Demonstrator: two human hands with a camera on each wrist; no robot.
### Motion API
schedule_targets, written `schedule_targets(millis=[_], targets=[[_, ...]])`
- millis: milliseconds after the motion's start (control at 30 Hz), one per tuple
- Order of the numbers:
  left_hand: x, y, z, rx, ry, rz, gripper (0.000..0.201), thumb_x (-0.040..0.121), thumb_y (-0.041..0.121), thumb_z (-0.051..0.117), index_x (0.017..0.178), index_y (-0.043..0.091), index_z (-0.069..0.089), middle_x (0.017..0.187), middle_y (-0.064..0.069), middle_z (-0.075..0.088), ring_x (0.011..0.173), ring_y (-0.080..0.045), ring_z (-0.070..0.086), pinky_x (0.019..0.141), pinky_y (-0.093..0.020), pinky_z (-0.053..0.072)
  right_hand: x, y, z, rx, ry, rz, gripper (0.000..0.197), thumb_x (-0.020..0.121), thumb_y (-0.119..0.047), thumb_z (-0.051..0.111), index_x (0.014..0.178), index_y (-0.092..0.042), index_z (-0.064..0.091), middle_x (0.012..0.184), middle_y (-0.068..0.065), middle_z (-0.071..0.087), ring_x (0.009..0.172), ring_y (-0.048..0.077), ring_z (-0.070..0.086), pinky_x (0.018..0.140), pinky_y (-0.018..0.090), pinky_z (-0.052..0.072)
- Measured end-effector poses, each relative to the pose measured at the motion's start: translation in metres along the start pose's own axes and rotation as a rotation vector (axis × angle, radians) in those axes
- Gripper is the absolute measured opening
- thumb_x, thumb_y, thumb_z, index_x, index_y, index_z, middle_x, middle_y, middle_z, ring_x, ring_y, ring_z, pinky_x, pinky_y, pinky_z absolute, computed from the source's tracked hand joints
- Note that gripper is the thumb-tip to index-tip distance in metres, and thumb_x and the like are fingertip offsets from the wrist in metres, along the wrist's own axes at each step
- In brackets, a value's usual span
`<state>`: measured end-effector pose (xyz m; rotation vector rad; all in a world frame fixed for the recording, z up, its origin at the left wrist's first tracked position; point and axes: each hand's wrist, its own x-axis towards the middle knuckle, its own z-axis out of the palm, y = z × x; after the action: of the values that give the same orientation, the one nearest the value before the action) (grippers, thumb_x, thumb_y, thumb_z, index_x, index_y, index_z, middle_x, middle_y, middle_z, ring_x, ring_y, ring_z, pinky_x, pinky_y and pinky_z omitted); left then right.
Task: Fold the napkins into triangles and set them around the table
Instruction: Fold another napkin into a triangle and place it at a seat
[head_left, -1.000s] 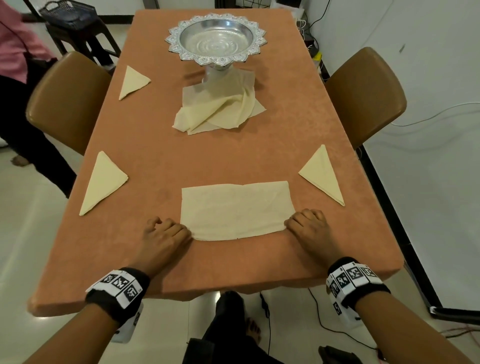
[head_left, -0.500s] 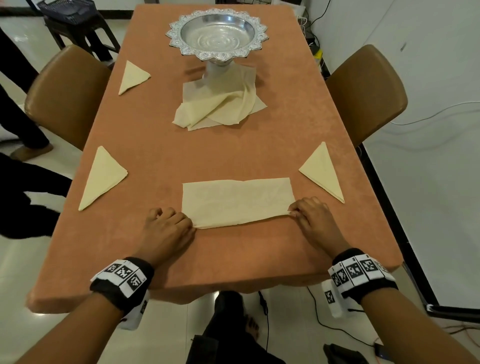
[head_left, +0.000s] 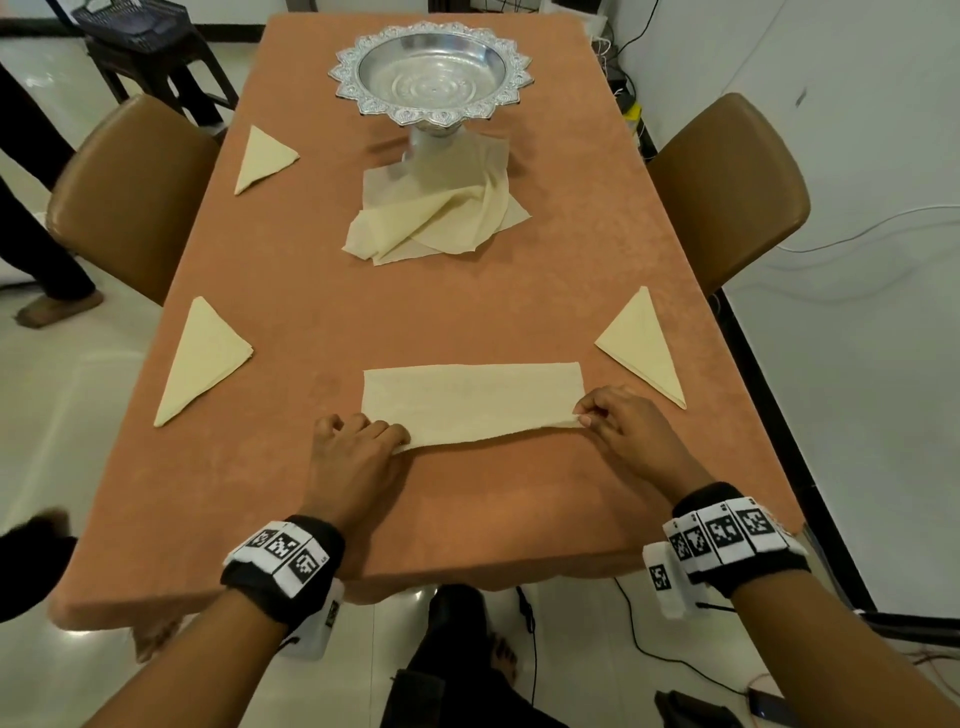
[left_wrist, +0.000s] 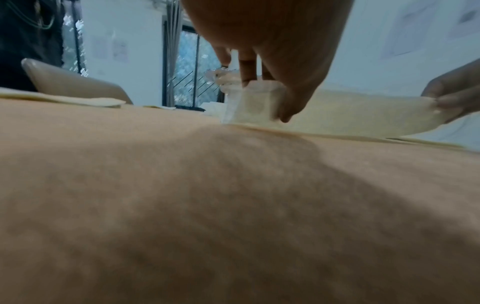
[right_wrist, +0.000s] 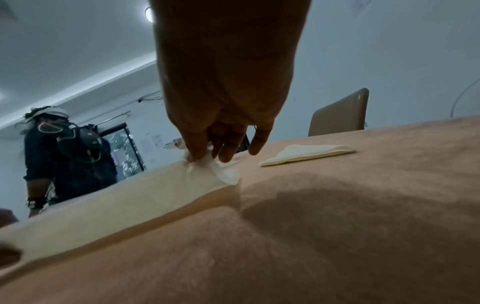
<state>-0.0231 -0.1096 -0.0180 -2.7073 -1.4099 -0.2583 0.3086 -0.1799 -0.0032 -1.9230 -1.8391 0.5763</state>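
Observation:
A cream napkin (head_left: 470, 402), folded to a long rectangle, lies on the orange table (head_left: 467, 306) in front of me. My left hand (head_left: 358, 447) pinches its near left corner (left_wrist: 255, 102), and my right hand (head_left: 613, 421) pinches its near right corner (right_wrist: 207, 164). Both corners are lifted off the cloth, and the near edge is rising. Three folded triangles lie around the table: one at the near left (head_left: 200, 358), one at the far left (head_left: 262, 158), one at the right (head_left: 644, 345). A loose pile of unfolded napkins (head_left: 441, 213) sits under the silver bowl.
A silver pedestal bowl (head_left: 431, 73) stands at the table's far middle. Brown chairs flank the table at left (head_left: 130, 192) and right (head_left: 727, 187). A person (right_wrist: 67, 156) stands beyond the left side. Cables run along the floor at right.
Both hands moved forward with the napkin's near edge, lifting its corners and narrowing the visible rectangle. A person at the left has shifted position.

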Motion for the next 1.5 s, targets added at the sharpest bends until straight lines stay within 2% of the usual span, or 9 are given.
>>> schedule_targets(millis=[167,333,567,733,800,900,1033,1200,1500], targets=[[-0.003,-0.001,-0.011,0.009,0.002,0.046,0.016,0.071,0.019,0.081,0.084,0.024,0.074,0.07,0.004,0.071,0.068,-0.023,0.061,0.076,-0.039,0.026,-0.016,-0.014,0.021,-0.43,-0.02,-0.28,0.063,0.071,-0.067,0.059,0.117,-0.025,0.055,0.108,-0.003,0.061,0.101,0.018,0.054,0.081,0.038,0.041],[-0.006,-0.008,-0.014,0.048,-0.037,0.085,0.021,0.066,0.017,0.085,0.084,0.023,0.075,0.066,0.004,0.07,0.065,-0.021,0.061,0.077,-0.039,0.027,-0.014,-0.007,0.037,-0.611,0.162,-0.375,0.03,0.067,-0.015,0.081,0.093,-0.018,0.066,0.084,0.0,0.065,0.079,0.022,0.059,0.074,0.035,0.032],[-0.032,-0.006,-0.021,0.004,-0.039,0.14,0.033,0.056,0.016,0.091,0.083,0.021,0.073,0.07,-0.001,0.072,0.067,-0.018,0.069,0.086,-0.042,0.03,-0.049,0.004,0.016,-0.582,0.138,-0.54,0.027,0.07,-0.008,0.075,0.096,-0.016,0.072,0.087,0.001,0.073,0.082,0.02,0.068,0.085,0.04,0.044],[-0.075,0.01,-0.027,-0.014,-0.089,0.228,0.041,0.05,0.02,0.092,0.086,0.02,0.074,0.081,-0.005,0.075,0.078,-0.02,0.072,0.087,-0.041,0.03,-0.093,0.004,0.024,-0.574,0.054,-0.478,0.045,0.056,-0.011,0.089,0.098,-0.014,0.073,0.097,0.002,0.073,0.093,0.021,0.069,0.083,0.044,0.05],[-0.09,0.016,-0.02,-0.032,-0.132,0.229,0.036,0.055,0.024,0.09,0.086,0.022,0.074,0.082,-0.003,0.075,0.08,-0.019,0.072,0.087,-0.041,0.031,-0.107,0.009,0.031,-0.596,0.038,-0.471,0.033,0.07,-0.011,0.078,0.102,-0.015,0.072,0.102,0.003,0.072,0.096,0.022,0.068,0.09,0.044,0.041],[-0.106,0.02,-0.015,-0.066,-0.167,0.206,0.035,0.093,0.048,0.047,0.091,0.024,0.073,0.09,0.003,0.075,0.086,-0.016,0.07,0.088,-0.042,0.033,-0.119,0.013,0.034,-0.567,0.012,-0.412,0.032,0.09,-0.031,0.049,0.113,-0.016,0.066,0.113,0.002,0.068,0.105,0.023,0.064,0.094,0.044,0.034],[-0.103,0.031,-0.026,-0.177,-0.066,0.062,0.054,0.083,0.065,0.048,0.105,0.022,0.073,0.11,0.005,0.071,0.098,-0.016,0.066,0.09,-0.044,0.035,-0.12,-0.008,0.032,-0.339,0.132,-0.223,0.055,0.094,-0.056,0.033,0.132,-0.019,0.047,0.129,0.001,0.059,0.12,0.019,0.049,0.097,0.042,0.033],[-0.066,0.069,-0.011,-0.258,-0.157,-0.106,0.052,0.095,0.049,0.031,0.137,0.024,0.049,0.143,0.002,0.049,0.13,-0.017,0.047,0.104,-0.046,0.032,-0.087,-0.061,0.076,-0.242,0.146,-0.186,0.043,0.093,-0.033,0.038,0.127,-0.014,0.057,0.128,0.002,0.061,0.119,0.019,0.056,0.102,0.041,0.041],[-0.043,0.07,0.034,-0.243,-0.33,-0.272,0.07,0.089,0.065,-0.001,0.152,0.035,-0.004,0.159,0.007,-0.012,0.146,-0.011,-0.012,0.117,-0.05,-0.005,-0.066,-0.068,0.111,-0.345,-0.048,0.154,0.069,0.096,-0.056,0.017,0.149,-0.012,0.026,0.155,0.006,0.025,0.143,0.02,0.023,0.116,0.049,0.012]])
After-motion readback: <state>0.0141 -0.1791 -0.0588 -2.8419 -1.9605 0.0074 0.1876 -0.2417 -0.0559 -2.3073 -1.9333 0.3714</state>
